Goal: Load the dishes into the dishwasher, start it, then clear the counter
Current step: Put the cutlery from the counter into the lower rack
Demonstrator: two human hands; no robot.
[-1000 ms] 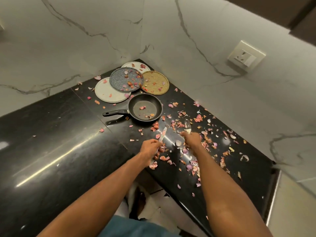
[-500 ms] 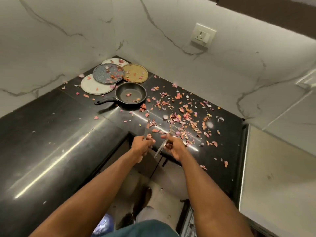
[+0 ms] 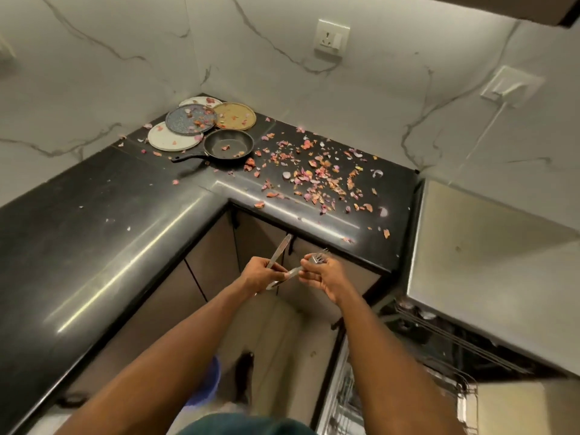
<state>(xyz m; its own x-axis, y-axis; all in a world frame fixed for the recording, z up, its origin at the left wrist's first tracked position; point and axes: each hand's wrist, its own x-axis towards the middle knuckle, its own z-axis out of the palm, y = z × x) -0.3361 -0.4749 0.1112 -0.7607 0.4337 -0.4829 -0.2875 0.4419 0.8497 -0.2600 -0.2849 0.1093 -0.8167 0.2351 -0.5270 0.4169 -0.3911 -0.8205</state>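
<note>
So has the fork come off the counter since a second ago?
Yes. The fork, held in the right hand, is now off the scrap-strewn counter and in front of its front edge, before the cabinet doors.

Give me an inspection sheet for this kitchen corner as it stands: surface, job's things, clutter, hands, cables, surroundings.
Surface: black L-shaped counter, glossy, littered on its right leg.
Job's things: four plates overlapping in the corner; frying pan beside them, handle pointing left; knife and fork off the counter, in hand.
Clutter: onion peels scattered over the counter, plates and pan.
Hands: left hand grips the knife; right hand holds the fork.
Cables: white cable running down from the right wall socket.
Surroundings: marble walls; dishwasher open at lower right, rack showing.
</note>
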